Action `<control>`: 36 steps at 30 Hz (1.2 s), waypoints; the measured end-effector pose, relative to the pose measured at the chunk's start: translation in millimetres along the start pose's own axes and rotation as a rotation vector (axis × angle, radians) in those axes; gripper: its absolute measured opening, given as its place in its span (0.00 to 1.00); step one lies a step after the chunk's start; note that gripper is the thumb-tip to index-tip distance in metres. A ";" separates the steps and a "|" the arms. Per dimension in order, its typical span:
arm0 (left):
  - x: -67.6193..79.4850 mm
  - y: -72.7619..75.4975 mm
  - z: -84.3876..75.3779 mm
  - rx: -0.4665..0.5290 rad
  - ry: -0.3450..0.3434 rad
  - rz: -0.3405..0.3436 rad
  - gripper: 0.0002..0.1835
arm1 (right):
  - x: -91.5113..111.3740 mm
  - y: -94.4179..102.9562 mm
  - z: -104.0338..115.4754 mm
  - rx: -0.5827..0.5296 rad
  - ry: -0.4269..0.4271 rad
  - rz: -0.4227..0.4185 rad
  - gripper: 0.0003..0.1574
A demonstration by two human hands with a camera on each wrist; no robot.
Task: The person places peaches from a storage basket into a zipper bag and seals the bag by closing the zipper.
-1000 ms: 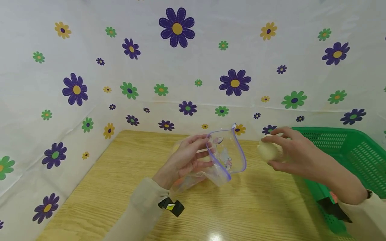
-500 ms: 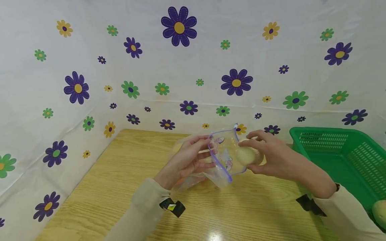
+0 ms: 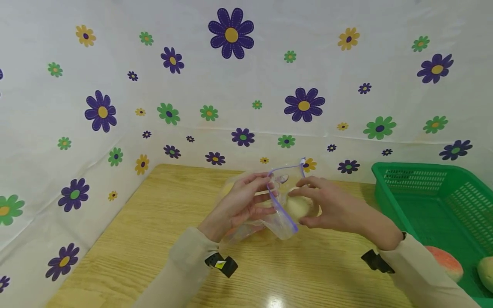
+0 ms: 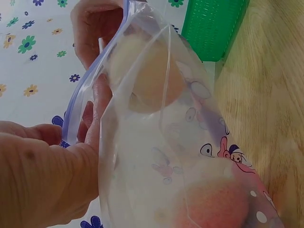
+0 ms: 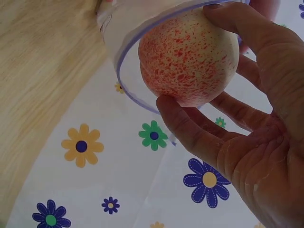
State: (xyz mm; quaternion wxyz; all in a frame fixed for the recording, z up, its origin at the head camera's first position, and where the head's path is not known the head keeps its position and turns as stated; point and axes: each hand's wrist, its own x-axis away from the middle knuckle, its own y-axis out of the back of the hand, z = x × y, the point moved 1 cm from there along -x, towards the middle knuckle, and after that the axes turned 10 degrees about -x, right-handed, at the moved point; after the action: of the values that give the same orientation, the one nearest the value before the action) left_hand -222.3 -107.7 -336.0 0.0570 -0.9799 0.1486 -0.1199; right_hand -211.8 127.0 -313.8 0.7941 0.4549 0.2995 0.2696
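Observation:
My left hand (image 3: pixel 240 203) holds the purple-edged mouth of a clear zip bag (image 3: pixel 283 224) with cartoon prints, keeping it spread. My right hand (image 3: pixel 343 209) grips a pale peach (image 3: pixel 300 207) with red speckles, fingers and thumb around its sides. In the right wrist view the peach (image 5: pixel 190 57) is partly inside the purple rim. Through the plastic in the left wrist view, the peach (image 4: pixel 145 71) shows near the bag's mouth. Deeper in the bag lies a rounded pinkish-red thing (image 4: pixel 211 204), blurred by the film.
A green perforated basket (image 3: pixel 393 205) stands to the right. Inside are a red, pale-edged piece (image 3: pixel 444 262) and a pale round fruit (image 3: pixel 486 273), partly cut off. The wooden table (image 3: pixel 161 192) meets a flower-printed cloth (image 3: pixel 185 85) at the back and left.
My right hand has carried the peach leftward from beside the basket into the bag's mouth. The left hand keeps its hold on the bag, nearly still.

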 end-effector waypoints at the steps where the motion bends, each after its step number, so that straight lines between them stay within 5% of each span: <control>1: 0.2 0.0 -0.2 0.001 -0.001 0.000 0.20 | -1.2 -1.3 -1.1 -0.001 0.000 0.007 0.34; 10: 1.2 2.0 -5.3 0.048 -0.019 -0.008 0.19 | -8.9 -10.7 -9.2 0.033 0.051 0.034 0.29; 27: 6.3 3.2 -23.0 0.052 -0.043 -0.048 0.20 | -11.5 -6.2 -12.1 -0.028 -0.141 0.144 0.41; 36: 9.0 6.2 -37.8 0.068 -0.067 -0.058 0.14 | -16.5 -0.4 -7.7 -0.026 -0.130 0.115 0.41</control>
State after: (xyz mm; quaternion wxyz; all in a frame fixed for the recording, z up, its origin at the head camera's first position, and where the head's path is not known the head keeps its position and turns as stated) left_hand -225.2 -119.2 -298.5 0.0915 -0.9848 0.1141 -0.0937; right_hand -228.5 119.6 -313.5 0.8009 0.4777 0.2172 0.2883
